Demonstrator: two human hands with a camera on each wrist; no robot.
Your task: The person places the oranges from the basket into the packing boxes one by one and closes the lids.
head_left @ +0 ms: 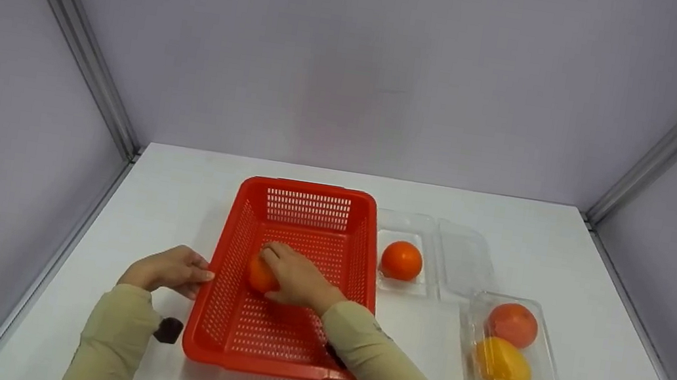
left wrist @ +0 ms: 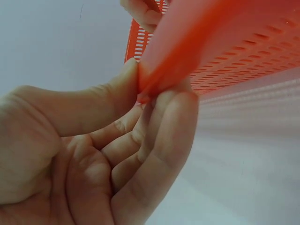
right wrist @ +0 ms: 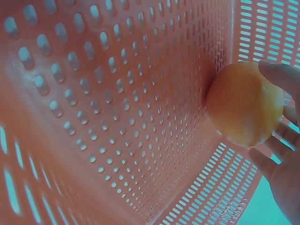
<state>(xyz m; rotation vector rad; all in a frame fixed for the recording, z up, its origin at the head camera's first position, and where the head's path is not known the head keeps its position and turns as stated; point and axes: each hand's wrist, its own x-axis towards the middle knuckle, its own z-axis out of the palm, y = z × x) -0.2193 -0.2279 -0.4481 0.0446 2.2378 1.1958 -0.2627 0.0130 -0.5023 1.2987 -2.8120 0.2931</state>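
A red perforated plastic basket stands on the white table. My left hand pinches its left rim between thumb and fingers, as the left wrist view shows up close. Inside the basket, my right hand holds an orange near the left wall. In the right wrist view the thumb and fingers curl round the orange, which is at the basket's floor. A second orange sits in an opened clear plastic box just right of the basket.
At the right, another clear plastic box holds a reddish round fruit and a yellow fruit. The opened box's lid lies flat beside it. Pale walls enclose the table at the back and sides.
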